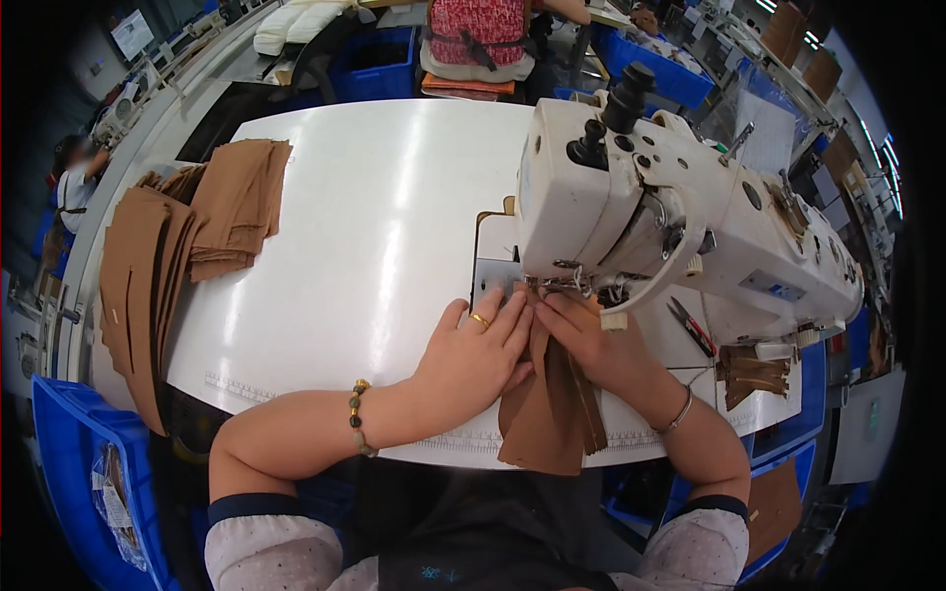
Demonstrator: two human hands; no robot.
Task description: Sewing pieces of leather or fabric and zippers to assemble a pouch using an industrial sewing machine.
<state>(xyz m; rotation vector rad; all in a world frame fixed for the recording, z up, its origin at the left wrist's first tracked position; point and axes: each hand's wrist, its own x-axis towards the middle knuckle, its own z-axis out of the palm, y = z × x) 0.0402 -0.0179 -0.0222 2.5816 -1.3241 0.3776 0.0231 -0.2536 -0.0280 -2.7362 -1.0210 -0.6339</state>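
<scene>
Brown pieces (241, 202) lie stacked at left; the left hand (473, 350), fingers apart, rests on the brown fabric (545, 419) reaching under the sewing machine (576, 187); the right hand (601, 345) touches it too, whether clamped I cannot tell; red-handled snips (698, 333) lie farther right.

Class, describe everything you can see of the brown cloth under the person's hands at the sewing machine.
The brown cloth looks matte and plain, with a lengthwise fold or overlapping layers. Its narrow far end lies by the needle area of the white sewing machine; it widens toward the person, reaching the near edge of the white table. The left hand touches its left side, the right hand its right. The stitching point is hidden.
</scene>
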